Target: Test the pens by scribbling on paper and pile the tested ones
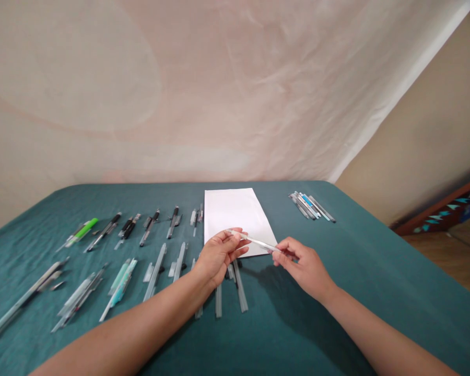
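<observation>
A thin, pale pen refill or slim pen (258, 242) is stretched between my two hands, just above the near edge of a white sheet of paper (235, 211). My left hand (223, 253) pinches its left end between thumb and fingers. At the other end, my right hand (300, 263) grips it with closed fingertips. Several clear pen parts (241, 287) lie on the cloth below my left hand, partly covered by the hand and forearm. Which exact kind the held piece is, I cannot make out.
A green cloth covers the table (376, 292). Dismantled pens with black grips (131, 227) form a back row on the left, with a bright green pen body (86, 230). Clear and turquoise parts (121, 284) lie nearer. A bundle of slim pens (311, 206) rests at back right.
</observation>
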The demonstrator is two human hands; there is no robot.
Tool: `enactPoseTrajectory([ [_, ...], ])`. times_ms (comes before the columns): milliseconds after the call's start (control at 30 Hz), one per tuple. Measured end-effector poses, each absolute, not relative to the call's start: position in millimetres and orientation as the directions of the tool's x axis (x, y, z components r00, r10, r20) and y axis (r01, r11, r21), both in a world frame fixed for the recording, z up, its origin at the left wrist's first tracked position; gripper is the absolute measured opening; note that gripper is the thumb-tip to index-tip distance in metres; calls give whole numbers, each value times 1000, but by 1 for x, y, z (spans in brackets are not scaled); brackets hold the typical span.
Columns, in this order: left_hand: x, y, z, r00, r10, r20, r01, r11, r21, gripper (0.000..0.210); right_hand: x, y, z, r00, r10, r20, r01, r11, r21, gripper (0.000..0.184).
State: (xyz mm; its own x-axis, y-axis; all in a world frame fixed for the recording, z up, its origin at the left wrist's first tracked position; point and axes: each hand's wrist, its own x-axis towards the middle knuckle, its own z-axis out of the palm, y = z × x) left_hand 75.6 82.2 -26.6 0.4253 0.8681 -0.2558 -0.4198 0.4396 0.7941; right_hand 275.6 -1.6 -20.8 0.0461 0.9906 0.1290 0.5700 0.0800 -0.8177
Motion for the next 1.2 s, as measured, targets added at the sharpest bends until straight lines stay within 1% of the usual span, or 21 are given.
enactPoseTrajectory([
  [100,75,82,-23,459,853,-250,-417,455,786,23,276,-1,-21,-27,999,37,444,45,-895,23],
  [167,75,82,-21,473,845,-249,-427,467,774,25,275,-1,-21,-49,999,14,407,33,-913,24],
  [233,75,81,-21,477,845,-241,-444,469,764,23,272,-2,-21,-23,999,32,444,39,-895,22],
  [300,76,81,-21,469,852,-234,-460,461,759,19,269,-3,-21,7,998,61,521,49,-852,19],
  [400,77,80,-22,458,854,-246,-472,469,747,15,267,-5,-22,7,995,95,590,73,-804,17],
  [567,75,86,-26,460,838,-292,-484,513,709,10,268,-5,-22,-37,995,88,538,94,-838,18],
  [667,73,90,-28,484,829,-280,-482,520,706,19,268,-5,-22,-53,996,70,502,87,-860,18],
  [767,72,90,-27,521,825,-217,-484,496,721,30,266,-5,-22,-50,996,68,503,84,-860,17],
  [833,72,89,-25,530,828,-185,-497,479,723,32,266,-5,-22,-47,997,69,514,83,-854,17],
  [1000,76,83,-22,526,833,-174,-514,474,714,13,263,-4,-24,-38,995,95,583,99,-807,17],
  [1100,76,84,-25,497,845,-200,-506,469,724,11,262,-4,-24,-37,993,111,605,110,-788,17],
  [1200,74,87,-26,496,843,-209,-486,469,738,12,262,-5,-24,-39,995,87,563,94,-821,16],
])
